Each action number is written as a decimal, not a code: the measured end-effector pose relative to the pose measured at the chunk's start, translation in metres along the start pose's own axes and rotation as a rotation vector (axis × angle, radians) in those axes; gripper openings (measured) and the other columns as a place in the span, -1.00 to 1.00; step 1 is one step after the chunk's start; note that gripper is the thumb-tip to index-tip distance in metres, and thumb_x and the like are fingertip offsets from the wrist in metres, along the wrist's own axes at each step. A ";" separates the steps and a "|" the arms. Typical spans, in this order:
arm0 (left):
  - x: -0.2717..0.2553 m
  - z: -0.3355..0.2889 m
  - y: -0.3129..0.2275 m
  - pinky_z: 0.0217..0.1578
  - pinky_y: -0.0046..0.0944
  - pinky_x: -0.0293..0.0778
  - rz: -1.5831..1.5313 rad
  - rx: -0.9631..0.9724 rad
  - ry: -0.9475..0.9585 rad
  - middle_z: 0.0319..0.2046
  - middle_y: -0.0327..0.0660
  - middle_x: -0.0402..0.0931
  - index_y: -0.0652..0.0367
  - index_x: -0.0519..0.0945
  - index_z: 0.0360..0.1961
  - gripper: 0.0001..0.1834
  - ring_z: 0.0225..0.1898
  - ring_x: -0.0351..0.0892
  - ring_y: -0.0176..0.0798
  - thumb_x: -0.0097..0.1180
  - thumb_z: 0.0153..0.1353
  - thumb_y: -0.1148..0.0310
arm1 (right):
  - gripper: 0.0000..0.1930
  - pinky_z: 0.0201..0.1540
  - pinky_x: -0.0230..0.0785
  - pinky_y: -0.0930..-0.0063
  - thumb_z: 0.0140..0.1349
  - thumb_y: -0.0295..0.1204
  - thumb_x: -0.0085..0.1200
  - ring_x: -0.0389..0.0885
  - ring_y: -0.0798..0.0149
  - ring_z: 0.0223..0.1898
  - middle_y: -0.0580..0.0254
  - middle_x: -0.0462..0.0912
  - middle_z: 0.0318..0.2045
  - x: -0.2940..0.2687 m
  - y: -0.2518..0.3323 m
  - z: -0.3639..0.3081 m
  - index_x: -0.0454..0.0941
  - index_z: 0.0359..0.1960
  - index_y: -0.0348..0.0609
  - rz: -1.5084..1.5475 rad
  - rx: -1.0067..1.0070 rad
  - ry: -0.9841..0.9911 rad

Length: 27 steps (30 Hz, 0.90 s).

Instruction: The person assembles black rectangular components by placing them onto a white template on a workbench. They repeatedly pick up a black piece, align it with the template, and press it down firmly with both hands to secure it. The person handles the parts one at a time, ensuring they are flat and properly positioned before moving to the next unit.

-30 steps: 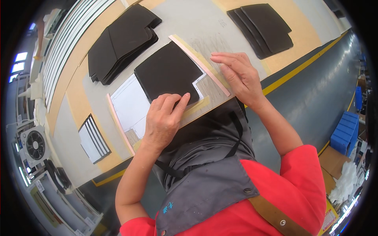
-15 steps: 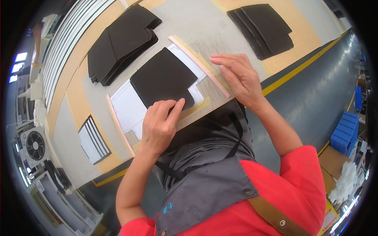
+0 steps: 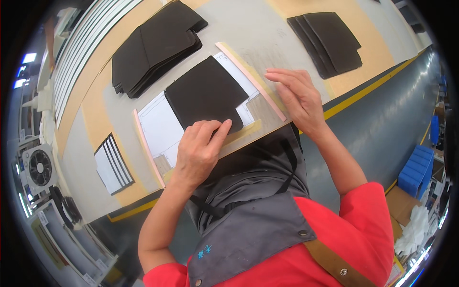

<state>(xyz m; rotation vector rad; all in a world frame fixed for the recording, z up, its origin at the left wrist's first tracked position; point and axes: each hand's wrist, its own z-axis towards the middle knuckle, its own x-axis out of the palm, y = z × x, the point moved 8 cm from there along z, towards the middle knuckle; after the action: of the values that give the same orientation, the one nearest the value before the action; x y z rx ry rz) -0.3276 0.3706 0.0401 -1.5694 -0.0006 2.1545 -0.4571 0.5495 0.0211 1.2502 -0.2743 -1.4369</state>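
The black notched panel [image 3: 205, 91] has shifted away from the right pink strip [image 3: 251, 82], baring more white sheet [image 3: 160, 119], so it seems off the outline there. The left hand [image 3: 198, 148], loosely curled, touches its near edge, grip unclear; the right hand [image 3: 301, 103], half open, apparently empty, is beside the strip

Black panel [image 3: 205, 88]: matte, flat-looking, squarish, with a stepped notch. It's lying just ahead of the left hand [image 3: 198, 150], near edge running under the fingers. Far edge is pointing away from that hand. Notch is facing the right hand's [image 3: 300, 103] side; panel and right hand are sitting apart.
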 end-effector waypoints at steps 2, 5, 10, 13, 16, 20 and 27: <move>0.000 0.000 0.000 -0.23 -0.15 0.54 0.006 0.007 -0.003 -0.22 -0.15 0.58 0.25 0.72 -0.02 -0.49 -0.25 0.59 -0.10 0.22 -0.11 0.70 | -0.75 0.12 0.41 0.36 0.41 -0.50 0.07 0.54 0.15 0.02 0.25 0.73 0.07 0.000 0.000 0.000 0.72 0.03 -0.13 0.001 0.002 -0.001; 0.003 0.003 0.000 -0.22 -0.14 0.53 -0.002 0.017 -0.011 -0.22 -0.14 0.58 0.26 0.72 -0.02 -0.47 -0.24 0.60 -0.09 0.21 -0.13 0.70 | -0.75 0.12 0.41 0.36 0.41 -0.50 0.07 0.55 0.15 0.01 0.25 0.74 0.07 0.001 0.001 0.000 0.72 0.03 -0.12 -0.009 -0.011 -0.007; 0.008 0.009 -0.004 -0.20 -0.14 0.53 -0.014 0.014 -0.002 -0.20 -0.14 0.58 0.26 0.71 -0.01 -0.46 -0.20 0.60 -0.09 0.21 -0.14 0.70 | -0.75 0.12 0.42 0.36 0.41 -0.49 0.08 0.55 0.16 0.00 0.25 0.74 0.06 0.000 0.001 0.001 0.73 0.04 -0.10 -0.026 -0.023 -0.008; 0.010 0.013 -0.006 -0.19 -0.14 0.52 -0.009 0.008 0.016 -0.20 -0.14 0.58 0.26 0.71 -0.01 -0.46 -0.18 0.61 -0.09 0.21 -0.13 0.70 | -0.75 0.11 0.42 0.36 0.41 -0.49 0.08 0.55 0.17 -0.01 0.26 0.74 0.06 0.000 0.002 0.001 0.73 0.04 -0.09 -0.025 -0.023 -0.011; 0.011 0.014 -0.007 -0.19 -0.14 0.51 0.001 0.003 0.024 -0.20 -0.15 0.58 0.26 0.71 -0.01 -0.47 -0.18 0.60 -0.09 0.21 -0.13 0.70 | -0.75 0.11 0.42 0.37 0.41 -0.49 0.08 0.55 0.17 0.00 0.26 0.74 0.06 0.000 0.002 0.000 0.73 0.04 -0.09 -0.032 -0.023 -0.003; 0.012 0.015 -0.007 -0.20 -0.15 0.51 0.011 0.000 0.036 -0.21 -0.16 0.57 0.26 0.71 -0.02 -0.49 -0.18 0.60 -0.09 0.22 -0.11 0.69 | -0.75 0.11 0.42 0.37 0.41 -0.48 0.08 0.55 0.17 -0.01 0.26 0.74 0.05 0.000 0.002 0.001 0.73 0.04 -0.09 -0.032 -0.025 -0.003; 0.012 0.017 -0.010 -0.20 -0.15 0.50 0.037 0.003 0.057 -0.21 -0.17 0.57 0.25 0.72 -0.02 -0.50 -0.18 0.60 -0.10 0.22 -0.09 0.68 | -0.75 0.10 0.41 0.36 0.41 -0.48 0.08 0.54 0.18 -0.02 0.26 0.74 0.05 0.000 0.002 0.001 0.73 0.03 -0.09 -0.034 -0.029 -0.001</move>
<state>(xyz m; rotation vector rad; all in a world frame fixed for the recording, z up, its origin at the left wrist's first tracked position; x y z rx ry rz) -0.3425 0.3884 0.0381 -1.6405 0.0503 2.1363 -0.4562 0.5482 0.0230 1.2358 -0.2335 -1.4660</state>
